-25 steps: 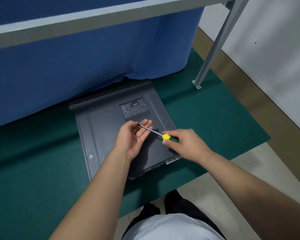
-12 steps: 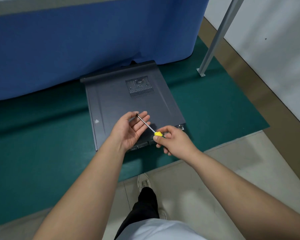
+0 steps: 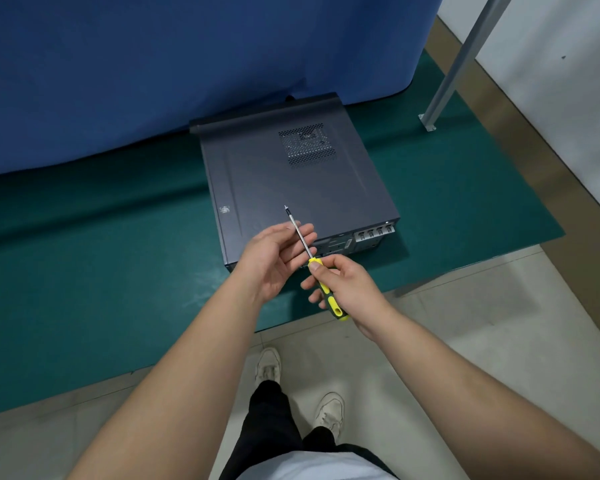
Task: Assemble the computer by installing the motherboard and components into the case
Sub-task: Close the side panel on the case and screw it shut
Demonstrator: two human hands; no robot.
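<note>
Two hands: right hand [image 3: 349, 287] clamps yellow-black rubbery-handled screwdriver [image 3: 321, 289]; left hand [image 3: 274, 259] open under steel shaft; matte grey metal case [image 3: 291, 188], mesh vent.

Workshop — green mat [image 3: 84, 271], steel frame leg [image 3: 454, 67]

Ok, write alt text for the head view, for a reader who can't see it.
A person's right hand grips a yellow-and-green screwdriver, whose shaft lies across the open left hand. Beyond the hands, a closed dark grey computer case lies flat on a green mat against a blue curtain.
</note>
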